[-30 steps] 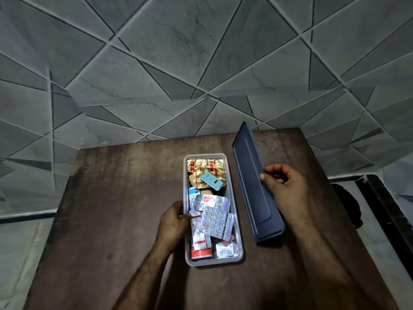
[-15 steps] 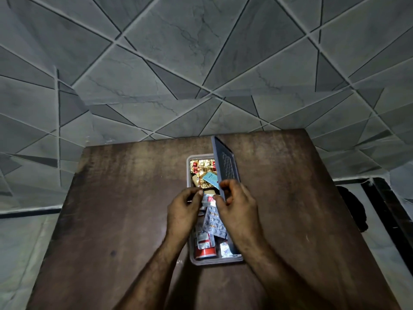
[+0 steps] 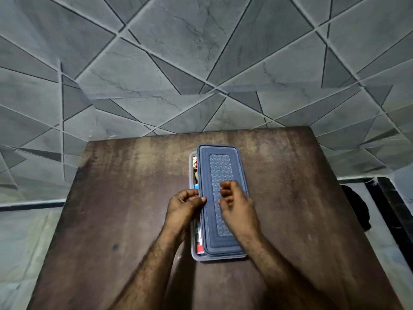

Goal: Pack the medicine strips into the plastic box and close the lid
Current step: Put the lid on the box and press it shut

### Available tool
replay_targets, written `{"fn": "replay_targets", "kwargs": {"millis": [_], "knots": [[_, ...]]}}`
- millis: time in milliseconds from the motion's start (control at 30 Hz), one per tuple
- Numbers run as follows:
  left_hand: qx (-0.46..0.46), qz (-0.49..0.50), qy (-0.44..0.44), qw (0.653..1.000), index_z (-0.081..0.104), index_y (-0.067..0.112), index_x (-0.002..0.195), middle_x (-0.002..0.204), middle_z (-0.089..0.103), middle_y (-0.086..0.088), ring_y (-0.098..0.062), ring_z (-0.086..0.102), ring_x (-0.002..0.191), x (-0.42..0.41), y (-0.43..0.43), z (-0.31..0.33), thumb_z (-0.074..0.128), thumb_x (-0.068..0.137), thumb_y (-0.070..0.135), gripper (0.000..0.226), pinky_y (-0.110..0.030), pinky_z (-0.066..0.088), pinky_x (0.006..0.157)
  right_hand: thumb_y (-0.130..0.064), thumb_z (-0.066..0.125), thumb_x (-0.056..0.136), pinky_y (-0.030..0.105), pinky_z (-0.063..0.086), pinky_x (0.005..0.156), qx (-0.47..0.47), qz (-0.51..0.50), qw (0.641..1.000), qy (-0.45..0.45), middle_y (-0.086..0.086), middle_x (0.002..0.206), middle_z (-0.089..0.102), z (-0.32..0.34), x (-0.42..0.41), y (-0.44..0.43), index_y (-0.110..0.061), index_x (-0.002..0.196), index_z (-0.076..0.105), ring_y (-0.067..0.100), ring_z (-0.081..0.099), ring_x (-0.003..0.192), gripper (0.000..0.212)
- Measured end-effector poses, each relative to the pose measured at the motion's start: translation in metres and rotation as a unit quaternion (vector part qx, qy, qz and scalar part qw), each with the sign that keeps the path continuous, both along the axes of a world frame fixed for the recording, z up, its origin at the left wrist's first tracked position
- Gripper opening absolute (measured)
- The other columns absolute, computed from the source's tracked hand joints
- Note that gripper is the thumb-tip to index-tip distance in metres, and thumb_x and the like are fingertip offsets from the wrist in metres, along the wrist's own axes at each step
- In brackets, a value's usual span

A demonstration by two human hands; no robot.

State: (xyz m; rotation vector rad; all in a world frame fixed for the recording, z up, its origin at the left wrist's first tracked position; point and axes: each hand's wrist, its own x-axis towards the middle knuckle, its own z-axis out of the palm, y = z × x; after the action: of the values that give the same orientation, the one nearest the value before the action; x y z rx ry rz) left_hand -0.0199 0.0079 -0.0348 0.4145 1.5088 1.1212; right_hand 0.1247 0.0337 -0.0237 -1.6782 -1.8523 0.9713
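The dark blue lid (image 3: pixel 221 166) lies flat on top of the clear plastic box (image 3: pixel 194 257) in the middle of the tabletop (image 3: pixel 134 198), but it sits shifted to the right. A narrow strip of the box stays uncovered along its left side, where the medicine strips (image 3: pixel 195 166) show through the gap. The left hand (image 3: pixel 184 206) pinches the lid's left long edge about halfway along, thumb on top and the other fingers (image 3: pixel 190 193) curled beside the rim. The right hand (image 3: pixel 239 209) is over the textured centre panel with its fingers loosely curled and gripping nothing. It is blurred, so whether it touches the lid cannot be told. The lid looks like thin moulded plastic: light, fairly stiff along its length, probably a little springy at the edges, and smooth enough to slide across the rim under a sideways push. The long edges, near the middle, seem the best place to take hold for nudging it left until it lines up. After that, flat pressure around the border and at the corners should seat it, better than a push in the centre, which could bow the panel. The box itself is likely light and may skate on the wood, so one hand should steady it. The foil strips inside are thin and easily creased, and any that stands proud of the rim could stop the lid from closing.
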Motion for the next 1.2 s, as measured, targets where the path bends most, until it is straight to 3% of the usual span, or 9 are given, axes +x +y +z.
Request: {"fn": "replay_targets", "kwargs": {"millis": [100, 200, 300, 467, 633, 867, 967, 1100, 1200], "knots": [[-0.013, 0.023, 0.073, 0.997, 0.072, 0.009, 0.096, 0.081, 0.076, -0.006, -0.022, 0.07, 0.076, -0.009, 0.002, -0.009, 0.072, 0.074, 0.008, 0.022, -0.035, 0.057, 0.08, -0.02, 0.062, 0.08, 0.041, 0.054, 0.087, 0.042, -0.072, 0.995, -0.048, 0.003, 0.111, 0.069, -0.009, 0.026, 0.015, -0.026, 0.115, 0.056, 0.026, 0.066, 0.095, 0.036], [-0.031, 0.003, 0.143, 0.989, 0.073, 0.019, 0.094, 0.086, 0.077, 0.0, -0.023, 0.073, 0.087, -0.015, 0.002, -0.015, 0.072, 0.064, 0.028, 0.032, -0.044, 0.056, 0.089, -0.021, 0.066, 0.083, 0.039, 0.051, 0.093, -0.009, -0.095, 0.993, -0.07, 0.011, 0.118, 0.067, -0.014, 0.042, 0.023, -0.013, 0.121, 0.06, 0.029, 0.064, 0.104, 0.04], [-0.05, -0.014, 0.228, 0.972, 0.072, 0.024, 0.094, 0.084, 0.075, 0.008, -0.015, 0.071, 0.084, -0.012, -0.003, -0.007, 0.073, 0.073, 0.026, 0.02, -0.038, 0.056, 0.088, -0.02, 0.066, 0.086, 0.031, 0.051, 0.09, -0.069, -0.08, 0.994, -0.027, 0.011, 0.112, 0.071, -0.018, 0.043, 0.019, -0.01, 0.118, 0.065, 0.025, 0.067, 0.1, 0.034], [-0.053, -0.03, 0.337, 0.939, 0.071, 0.022, 0.111, 0.094, 0.071, 0.006, -0.016, 0.068, 0.092, -0.009, -0.013, -0.003, 0.071, 0.08, 0.025, 0.032, -0.029, 0.052, 0.087, -0.016, 0.068, 0.085, 0.024, 0.049, 0.083, -0.072, -0.082, 0.994, -0.006, 0.008, 0.105, 0.073, -0.022, 0.041, 0.011, -0.01, 0.115, 0.068, 0.022, 0.068, 0.092, 0.03], [-0.072, -0.054, 0.323, 0.942, 0.072, 0.023, 0.11, 0.096, 0.074, 0.003, -0.017, 0.068, 0.093, -0.012, -0.022, -0.006, 0.074, 0.079, 0.026, 0.032, -0.031, 0.053, 0.088, -0.015, 0.068, 0.084, 0.025, 0.051, 0.084, -0.078, -0.084, 0.993, -0.001, 0.007, 0.106, 0.074, -0.027, 0.041, 0.01, -0.014, 0.116, 0.068, 0.021, 0.068, 0.091, 0.032], [-0.108, -0.036, 0.175, 0.978, 0.074, 0.026, 0.087, 0.083, 0.077, -0.002, -0.023, 0.073, 0.081, -0.02, -0.018, -0.022, 0.076, 0.063, 0.031, 0.024, -0.046, 0.058, 0.084, -0.015, 0.071, 0.084, 0.02, 0.045, 0.079, -0.122, -0.12, 0.984, 0.042, -0.001, 0.09, 0.071, -0.025, 0.042, 0.011, -0.013, 0.112, 0.069, 0.013, 0.065, 0.085, 0.028], [-0.106, -0.035, 0.143, 0.983, 0.074, 0.017, 0.085, 0.086, 0.075, -0.017, -0.027, 0.068, 0.071, -0.02, -0.015, -0.018, 0.073, 0.076, 0.018, 0.009, -0.043, 0.059, 0.071, -0.014, 0.073, 0.082, 0.031, 0.053, 0.085, -0.146, -0.145, 0.975, 0.08, -0.003, 0.084, 0.069, -0.029, 0.043, 0.014, -0.017, 0.103, 0.069, 0.015, 0.065, 0.081, 0.022], [-0.11, -0.03, 0.157, 0.981, 0.073, 0.015, 0.08, 0.079, 0.075, -0.012, -0.023, 0.065, 0.068, -0.019, -0.013, -0.022, 0.073, 0.072, 0.02, 0.01, -0.037, 0.056, 0.068, -0.03, 0.078, 0.075, 0.046, 0.056, 0.09, -0.216, -0.175, 0.953, 0.116, -0.001, 0.085, 0.072, -0.045, 0.046, 0.019, -0.021, 0.086, 0.07, 0.018, 0.066, 0.081, 0.016], [-0.117, -0.031, 0.186, 0.975, 0.072, 0.017, 0.079, 0.076, 0.075, -0.005, -0.021, 0.066, 0.069, -0.018, -0.011, -0.03, 0.071, 0.063, 0.029, 0.02, -0.041, 0.058, 0.076, -0.054, 0.074, 0.049, 0.053, 0.056, 0.085, -0.237, -0.18, 0.944, 0.14, 0.0, 0.082, 0.076, -0.074, 0.055, 0.026, -0.022, 0.077, 0.07, 0.025, 0.072, 0.083, 0.042]]}}
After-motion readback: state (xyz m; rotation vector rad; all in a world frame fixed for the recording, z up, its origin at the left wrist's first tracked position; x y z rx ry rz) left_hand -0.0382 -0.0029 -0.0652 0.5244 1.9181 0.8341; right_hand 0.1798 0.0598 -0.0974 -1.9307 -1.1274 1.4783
